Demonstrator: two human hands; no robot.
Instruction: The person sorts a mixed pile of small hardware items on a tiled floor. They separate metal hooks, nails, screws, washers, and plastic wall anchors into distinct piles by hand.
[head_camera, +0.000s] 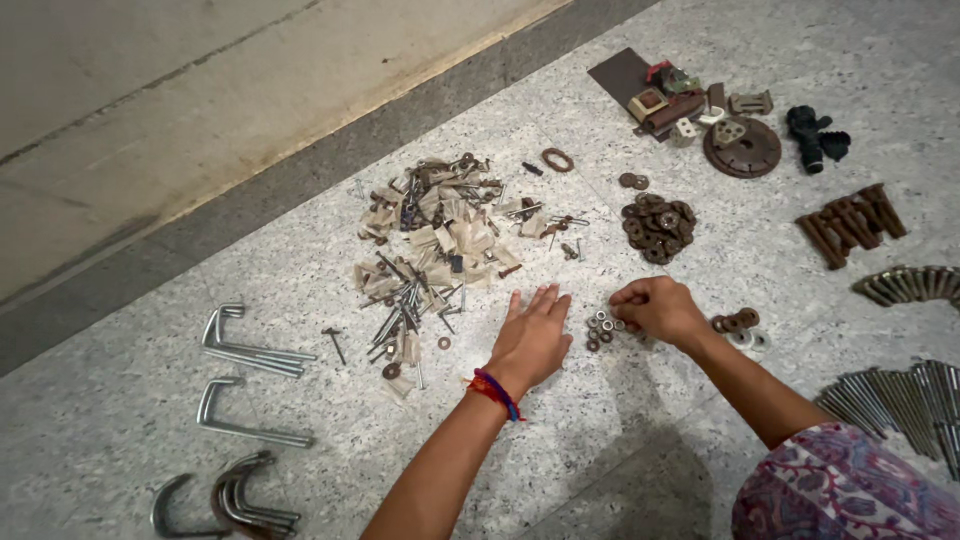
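In the head view, a speckled grey stone floor (700, 420) is seen from above, with hardware sorted into groups on it. A large mixed heap of beige plastic wall plugs, nails and screws (437, 250) is taken here as the landmark.

The left hand (533, 338) is laid flat on the floor just right of the heap's lower edge, palm down, fingers stretched out and held together, nothing gripped. A red and blue thread band (496, 392) is worn on its wrist.

The right hand (655, 308) is placed further right of the heap, fingers curled and pinched together at the tips over a small cluster of silver metal nuts (604, 328), which lies between the two hands; whether a nut is actually pinched cannot be told. A few brown washers (736, 321) are seen just beyond that hand.

Right of the heap and above the right hand, a pile of rusty brown round washers (658, 226) is seen. Far to the upper right of the heap, a dark rust-coloured metal disc (742, 148) and a black ribbed rubber piece (814, 136) are found, with a row of rusty brown bolts (852, 224) below them. At the far right edge, long silver bolts (905, 395) are laid side by side.

Left of the heap, bent silver steel hook rods (245, 350) are laid out, and curved U-shaped clamps (235, 498) below these
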